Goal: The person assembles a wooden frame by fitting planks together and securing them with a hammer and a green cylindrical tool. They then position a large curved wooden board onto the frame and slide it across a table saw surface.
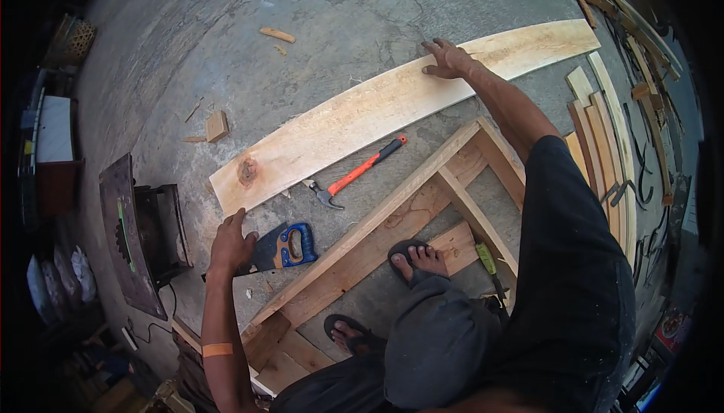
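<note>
A long pale wooden board [362,122] lies slantwise on the concrete floor, with a dark knot near its left end. My right hand [450,61] rests on the board toward its right half, fingers apart and reaching to the far edge. At the left end, my left hand [232,245] has its fingertips at the board's near corner, thumb and fingers apart. A claw hammer [366,165] with an orange and black handle lies along the near edge. Beside my left hand is a handsaw [280,248] with a blue handle, its blade partly hidden by that hand.
A wooden frame [392,217] surrounds my sandalled feet. Inside it stands a green-handled tool [486,258]. A table saw [143,236] sits at the left. Wood strips [603,149] lie at the right; a small block [216,125] and offcut [277,34] lie beyond the board.
</note>
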### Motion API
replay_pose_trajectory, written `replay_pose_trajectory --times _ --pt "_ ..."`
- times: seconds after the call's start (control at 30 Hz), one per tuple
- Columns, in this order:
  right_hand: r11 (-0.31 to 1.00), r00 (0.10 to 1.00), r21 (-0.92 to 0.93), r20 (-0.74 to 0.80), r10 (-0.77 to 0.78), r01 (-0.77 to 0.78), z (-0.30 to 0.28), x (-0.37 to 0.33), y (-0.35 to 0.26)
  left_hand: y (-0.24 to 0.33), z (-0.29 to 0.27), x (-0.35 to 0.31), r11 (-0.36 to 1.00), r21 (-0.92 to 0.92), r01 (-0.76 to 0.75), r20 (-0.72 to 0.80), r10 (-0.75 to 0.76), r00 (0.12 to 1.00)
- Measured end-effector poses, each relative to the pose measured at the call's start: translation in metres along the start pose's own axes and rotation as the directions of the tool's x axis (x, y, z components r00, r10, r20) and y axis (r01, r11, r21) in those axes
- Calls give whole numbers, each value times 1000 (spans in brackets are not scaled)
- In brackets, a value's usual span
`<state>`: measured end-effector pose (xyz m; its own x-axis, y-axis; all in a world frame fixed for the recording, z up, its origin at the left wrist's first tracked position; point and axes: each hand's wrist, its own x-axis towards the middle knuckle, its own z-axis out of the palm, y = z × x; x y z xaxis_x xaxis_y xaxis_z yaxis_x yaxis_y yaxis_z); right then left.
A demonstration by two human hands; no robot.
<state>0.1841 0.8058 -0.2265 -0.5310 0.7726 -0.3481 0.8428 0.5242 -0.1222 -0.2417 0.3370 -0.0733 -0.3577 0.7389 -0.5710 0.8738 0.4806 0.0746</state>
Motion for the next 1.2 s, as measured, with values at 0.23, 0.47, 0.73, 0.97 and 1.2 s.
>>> replay_pose_trajectory --times 0.23,0.47,0.73,0.97,1.2 --pt "999 982 -38 188 -6 13 -13 11 38 -106 56 105 832 -270 485 -276 -549 789" --pt "990 970 -30 206 -130 140 -34 7 32 -161 122 91 519 -629 579 46 -718 695" --pt "990 963 134 256 -86 53 -51 -3 34 -95 65 67 378 -801 465 202 -560 803" --pt "902 972 384 39 -231 199 -96 -40 16 -136 13 -23 138 -982 129 48 -478 877" --pt "826 975 521 -67 -211 214 -113 -63 -40 -171 -73 -146 314 -949 -3 -224 -671 707"
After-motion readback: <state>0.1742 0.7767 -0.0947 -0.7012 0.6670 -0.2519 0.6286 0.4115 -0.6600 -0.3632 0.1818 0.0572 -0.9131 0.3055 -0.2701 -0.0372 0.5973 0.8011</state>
